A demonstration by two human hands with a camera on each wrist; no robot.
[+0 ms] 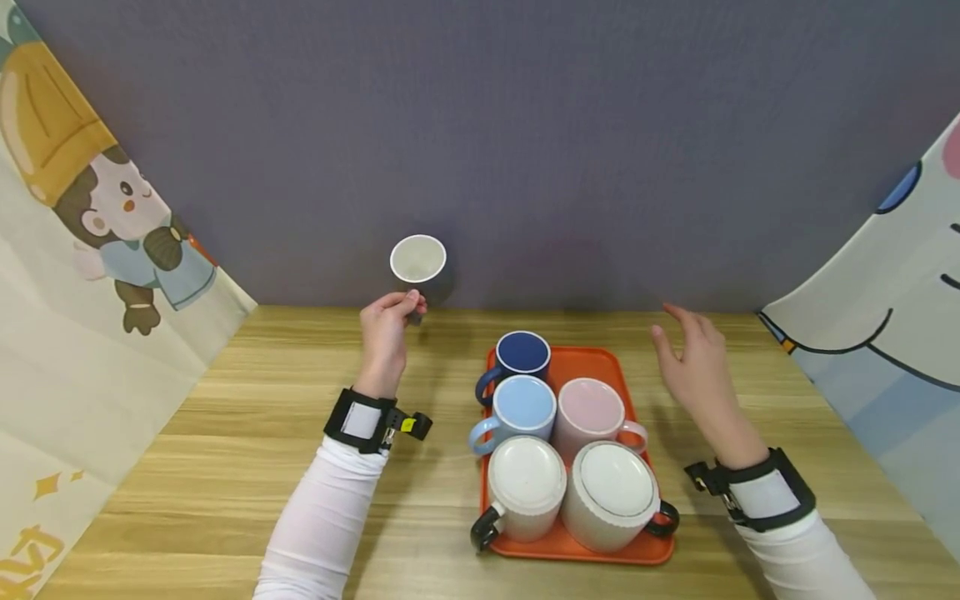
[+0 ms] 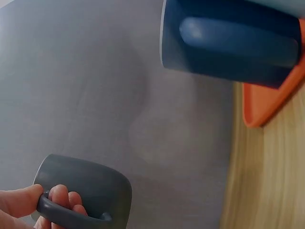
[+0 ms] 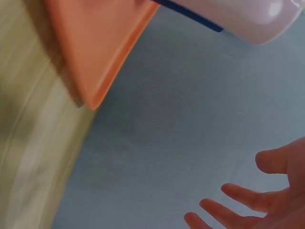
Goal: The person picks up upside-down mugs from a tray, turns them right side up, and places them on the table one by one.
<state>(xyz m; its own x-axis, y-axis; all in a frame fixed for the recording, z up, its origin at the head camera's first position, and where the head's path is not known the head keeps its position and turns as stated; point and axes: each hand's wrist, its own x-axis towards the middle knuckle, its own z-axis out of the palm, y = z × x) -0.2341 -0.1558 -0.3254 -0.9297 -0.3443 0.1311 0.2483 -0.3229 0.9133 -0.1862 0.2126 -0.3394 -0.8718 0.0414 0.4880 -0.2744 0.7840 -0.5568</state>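
Note:
My left hand (image 1: 386, 333) pinches the handle of a dark grey mug (image 2: 102, 183) between thumb and fingers. In the head view that mug is raised in front of the grey wall, its pale inside showing from above. My right hand (image 1: 697, 367) hovers to the right of the tray, fingers spread and holding nothing. On the orange tray (image 1: 588, 362) stand a navy mug (image 1: 523, 352), a light blue mug (image 1: 525, 402), a pink mug (image 1: 591, 407) and two white mugs, one left (image 1: 527, 475), one right (image 1: 617, 481). They appear mouth down.
A wooden table (image 1: 225, 467) carries the tray. Behind it rises a grey fabric wall (image 1: 525, 150). Printed cloths hang at the left (image 1: 67, 358) and right (image 1: 915, 317) sides. The white mugs' black handles stick out past the tray's rim.

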